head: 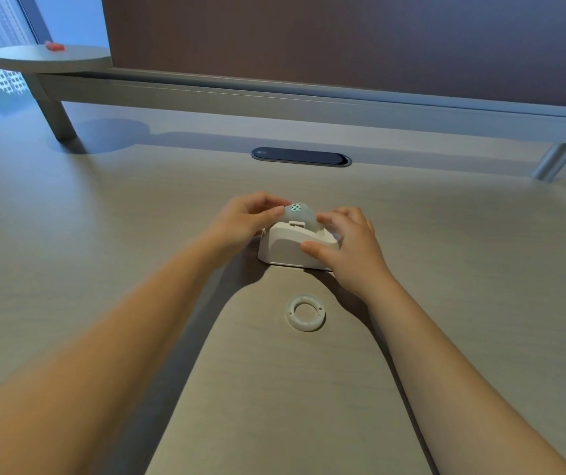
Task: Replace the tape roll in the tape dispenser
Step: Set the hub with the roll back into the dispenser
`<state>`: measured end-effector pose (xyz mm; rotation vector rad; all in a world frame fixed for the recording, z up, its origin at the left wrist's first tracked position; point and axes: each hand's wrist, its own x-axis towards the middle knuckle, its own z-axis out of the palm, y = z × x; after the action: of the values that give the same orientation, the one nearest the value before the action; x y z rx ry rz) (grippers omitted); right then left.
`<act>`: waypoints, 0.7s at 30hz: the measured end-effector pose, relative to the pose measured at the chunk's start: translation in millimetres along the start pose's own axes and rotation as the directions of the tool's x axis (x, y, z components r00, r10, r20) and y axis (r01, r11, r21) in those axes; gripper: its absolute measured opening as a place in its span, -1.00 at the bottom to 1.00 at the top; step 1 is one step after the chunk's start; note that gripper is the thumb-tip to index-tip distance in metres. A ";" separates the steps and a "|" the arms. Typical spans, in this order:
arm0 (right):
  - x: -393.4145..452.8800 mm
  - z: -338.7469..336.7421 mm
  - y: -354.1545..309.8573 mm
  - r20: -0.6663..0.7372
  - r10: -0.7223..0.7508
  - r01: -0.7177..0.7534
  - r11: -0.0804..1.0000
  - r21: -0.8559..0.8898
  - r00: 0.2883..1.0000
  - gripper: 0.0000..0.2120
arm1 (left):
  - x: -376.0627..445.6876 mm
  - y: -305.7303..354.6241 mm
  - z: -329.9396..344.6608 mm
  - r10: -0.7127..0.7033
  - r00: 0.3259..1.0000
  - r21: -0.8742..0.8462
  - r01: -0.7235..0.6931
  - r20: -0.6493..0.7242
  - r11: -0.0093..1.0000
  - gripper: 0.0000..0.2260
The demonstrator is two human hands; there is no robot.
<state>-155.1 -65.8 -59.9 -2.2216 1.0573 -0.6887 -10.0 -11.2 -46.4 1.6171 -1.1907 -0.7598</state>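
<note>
A white tape dispenser (286,246) stands on the desk in the middle of the view. A pale tape roll (300,216) with a small green-patterned tab on top sits in its cradle. My left hand (245,219) pinches the roll's left side between thumb and fingers. My right hand (346,246) grips the dispenser's right end, thumb on its near side, fingers over the top. An empty white tape core ring (305,311) lies flat on the desk nearer to me, apart from both hands.
A wooden desk (103,234) stretches all around. A dark oval cable port (301,156) lies beyond the dispenser. A raised grey shelf (274,97) on legs and a brown partition panel close the back. A small red object (55,46) sits on the round shelf end.
</note>
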 end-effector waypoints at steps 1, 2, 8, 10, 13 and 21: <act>-0.1 -0.1 -0.1 -0.001 0.000 0.000 1.000 0.003 1.000 -0.57 | 0.5 0.5 0.7 -0.004 1.000 -0.007 0.004 -0.004 1.000 -0.80; -0.2 0.0 -0.2 0.000 0.000 0.000 1.000 0.004 1.000 -0.57 | 0.7 1.1 0.8 -0.007 1.000 -0.008 0.007 -0.009 1.000 -0.78; 0.7 -1.2 -0.3 0.018 0.002 -0.003 1.000 0.022 1.000 -0.57 | -0.5 3.8 2.7 0.026 0.999 0.044 -0.024 -0.041 0.999 -0.75; 1.5 -5.0 -1.9 0.053 0.021 -0.026 0.996 0.086 0.998 -0.59 | -1.7 2.4 5.5 0.028 0.997 0.034 -0.026 -0.078 0.999 -0.73; 4.0 -8.5 -6.8 0.014 0.086 -0.087 0.978 0.189 0.996 -0.63 | -5.7 -1.5 7.2 0.007 0.987 -0.020 -0.011 -0.158 1.000 -0.70; 12.7 -4.2 -23.1 -0.066 0.042 -0.040 0.999 0.037 0.997 -0.75 | -20.8 -12.0 13.6 0.049 0.982 -0.003 -0.051 -0.182 0.999 -0.61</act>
<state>-139.1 -65.2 -38.5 -2.1544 1.1115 -0.7622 -24.7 4.7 -63.5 1.6072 -1.0914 -0.5713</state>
